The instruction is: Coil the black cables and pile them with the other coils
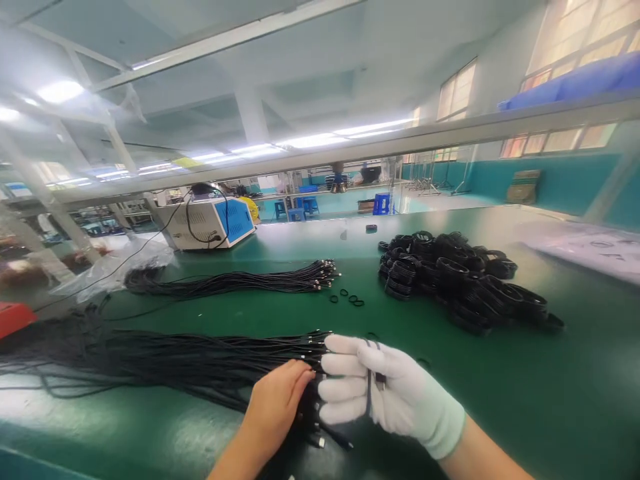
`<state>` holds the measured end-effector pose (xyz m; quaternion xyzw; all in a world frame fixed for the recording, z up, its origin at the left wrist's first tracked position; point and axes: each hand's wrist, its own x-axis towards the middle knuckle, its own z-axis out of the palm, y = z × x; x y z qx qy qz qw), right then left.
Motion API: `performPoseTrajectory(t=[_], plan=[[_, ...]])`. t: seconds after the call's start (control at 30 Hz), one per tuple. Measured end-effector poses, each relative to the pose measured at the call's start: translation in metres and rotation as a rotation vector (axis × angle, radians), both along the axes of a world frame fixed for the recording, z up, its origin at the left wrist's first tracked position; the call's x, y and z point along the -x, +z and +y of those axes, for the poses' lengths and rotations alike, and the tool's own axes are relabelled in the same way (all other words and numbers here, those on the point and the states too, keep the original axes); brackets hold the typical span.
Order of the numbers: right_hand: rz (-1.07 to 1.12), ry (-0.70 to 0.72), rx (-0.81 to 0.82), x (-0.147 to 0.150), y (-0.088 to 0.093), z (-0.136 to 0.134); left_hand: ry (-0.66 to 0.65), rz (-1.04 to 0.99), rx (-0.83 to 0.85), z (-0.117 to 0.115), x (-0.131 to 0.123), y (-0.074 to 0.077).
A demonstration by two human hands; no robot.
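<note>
My left hand (280,398), bare, reaches over the near bundle of black cables (200,363), fingers curled in beside their plug ends. A cable appears to be in its grip, though the fingertips are partly hidden. On my right hand (385,387) is a white glove, palm turned toward me and the four fingers pointing left. A thin black cable (369,393) crosses the palm side of those fingers, and the bent thumb presses over it. Against the palm shows a small dark plug (381,378). Light metal plug tips (321,442) stick out below the hands.
Farther back lies a second cable bundle (240,280). Several small black rings (353,299) lie to its right. A large heap of coiled black cables (450,273) stands at right. A white-and-blue machine box (210,223) is at back left, a red object (15,319) at the left edge.
</note>
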<state>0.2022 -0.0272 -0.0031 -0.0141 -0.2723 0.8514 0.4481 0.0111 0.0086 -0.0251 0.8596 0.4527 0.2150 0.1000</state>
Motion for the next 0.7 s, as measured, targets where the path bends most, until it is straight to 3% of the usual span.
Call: performPoseTrajectory(t=[0.07, 0.13, 0.2, 0.3, 0.4, 0.47, 0.53, 0.6, 0.7], plan=[[0.015, -0.092, 0.021, -0.003, 0.003, 0.004, -0.036, 0.112, -0.175, -0.017, 0.001, -0.018], [-0.025, -0.150, 0.030, -0.002, 0.000, 0.005, -0.112, 0.201, -0.370, -0.035, -0.002, -0.023], [-0.119, -0.154, 0.020, 0.002, -0.007, 0.003, -0.178, 0.234, -0.513, -0.049, -0.006, -0.008], [-0.231, 0.009, -0.061, 0.010, -0.020, -0.006, -0.270, 0.227, -0.568, -0.048, -0.011, 0.041], [-0.229, 0.196, -0.129, 0.016, -0.032, -0.012, -0.361, 0.268, -0.419, -0.031, -0.011, 0.084], [-0.195, 0.241, -0.107, 0.021, -0.036, -0.013, -0.409, 0.204, -0.236, -0.020, -0.012, 0.095], [-0.129, 0.304, -0.056, 0.026, -0.038, -0.012, -0.413, 0.055, 0.019, -0.011, -0.014, 0.092], [-0.056, 0.354, -0.019, 0.030, -0.035, -0.011, -0.376, -0.126, 0.257, -0.005, -0.015, 0.078], [-0.021, 0.330, -0.067, 0.031, -0.025, -0.011, -0.342, -0.308, 0.416, 0.004, -0.012, 0.052]])
